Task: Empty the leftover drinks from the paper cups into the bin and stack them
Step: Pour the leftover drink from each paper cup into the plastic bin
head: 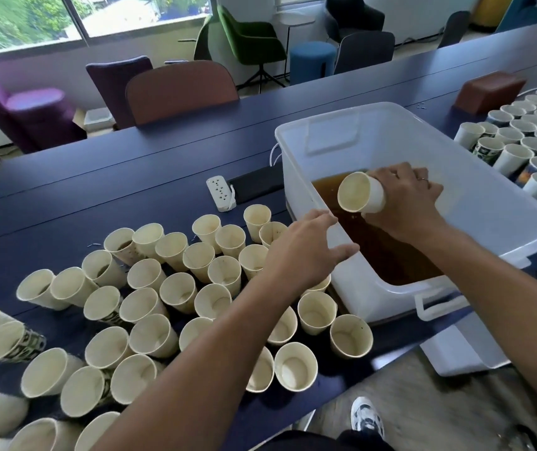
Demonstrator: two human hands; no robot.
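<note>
A cream paper cup (361, 192) is lying tipped on its side at centre right of the frame, its open mouth facing the camera, inside a white translucent plastic bin (521, 219). The bin is sitting at right of centre and holding brown liquid (377, 245) in its near half. A crowd of upright paper cups (169, 288) is filling the lower left, some showing dregs. More cups (531, 138) are standing at the upper right edge.
</note>
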